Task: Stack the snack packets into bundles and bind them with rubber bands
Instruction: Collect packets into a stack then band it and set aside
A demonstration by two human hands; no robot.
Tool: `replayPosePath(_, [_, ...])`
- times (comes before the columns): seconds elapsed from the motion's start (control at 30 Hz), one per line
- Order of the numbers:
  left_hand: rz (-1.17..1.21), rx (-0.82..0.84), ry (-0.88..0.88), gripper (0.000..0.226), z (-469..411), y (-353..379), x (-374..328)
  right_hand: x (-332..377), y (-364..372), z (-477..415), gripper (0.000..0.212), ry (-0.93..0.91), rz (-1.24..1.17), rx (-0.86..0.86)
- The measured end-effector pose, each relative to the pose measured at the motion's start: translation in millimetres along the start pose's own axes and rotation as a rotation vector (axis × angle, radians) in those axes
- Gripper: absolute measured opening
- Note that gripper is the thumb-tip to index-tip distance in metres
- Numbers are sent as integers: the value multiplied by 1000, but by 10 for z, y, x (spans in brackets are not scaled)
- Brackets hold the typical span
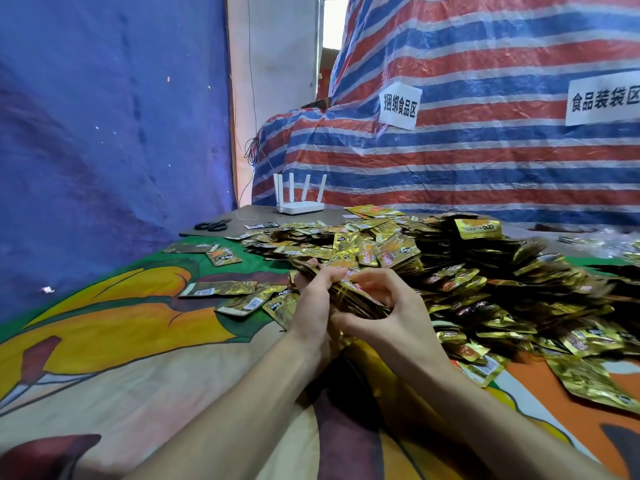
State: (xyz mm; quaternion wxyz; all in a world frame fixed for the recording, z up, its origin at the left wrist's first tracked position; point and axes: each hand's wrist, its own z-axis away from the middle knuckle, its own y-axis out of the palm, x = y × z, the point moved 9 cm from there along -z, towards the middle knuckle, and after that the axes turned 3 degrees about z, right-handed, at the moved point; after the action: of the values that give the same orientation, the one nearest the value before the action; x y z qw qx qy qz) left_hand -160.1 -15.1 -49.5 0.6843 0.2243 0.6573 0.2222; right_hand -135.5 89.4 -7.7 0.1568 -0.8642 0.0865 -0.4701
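Two hands: I am watching the left hand [313, 306] and right hand [388, 320] meeting mid-frame, just in front of the pile [485, 282].
Left hand: fingers are curling round the stack [349, 292] — gripping its left side.
Right hand: thumb and bent fingers are clasping the stack's near-right edge.
Stack: gold packets are sitting edge-on and tilted between both hands; I cannot tell whether it is touching the cloth [138, 341].
Pile: gold packets are spreading over the cloth's right half, just behind the stack.
Loose packets [218, 289]: several are lying flat, left of the hands.
Far edge: scissors [212, 225] and a router [300, 206] are sitting well apart from the hands.
Backdrop: a striped tarp [485, 150] is hanging behind — two paper signs on it.
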Motion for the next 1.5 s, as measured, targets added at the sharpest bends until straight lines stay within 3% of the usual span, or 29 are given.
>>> replayPosePath(0.2, [-66,-44,51,36,32,-24,-59,45,-43,-6,48,-27,17,-33])
replayPosePath(0.3, [-111,-71,147,37,28,-40,-146,-13,-112,-3,57,28,-61,-77])
replayPosePath(0.47, [-180,-7,124,39,87,-5,-122,-83,30,-32,67,179,-163,171])
replayPosePath(0.53, [-311,-3,206,41,120,7,-168,-76,67,-33,66,215,-218,253])
replayPosePath(0.7, [-406,70,255,61,193,139,-171,-60,-23,-33,67,213,-145,312])
replayPosePath(0.8, [-395,116,322,76,203,220,-165,-6,-173,-84,67,195,-17,291])
replayPosePath(0.9, [-403,37,390,92,204,138,-245,104,-382,-270,54,143,104,216])
replayPosePath(1.13, [-546,-77,519,34,255,50,-365,381,-929,-1034,43,-40,613,-120])
replayPosePath(1.27, [-703,-78,613,14,265,89,-352,188,-879,-1299,32,-57,850,-144])
replayPosePath(1.4, [-723,-197,669,24,238,-35,-427,-94,-736,-1320,21,4,1154,-90])
replayPosePath(1.5, [-702,-298,698,25,281,-105,-495,-153,-665,-1262,25,41,1209,-47])
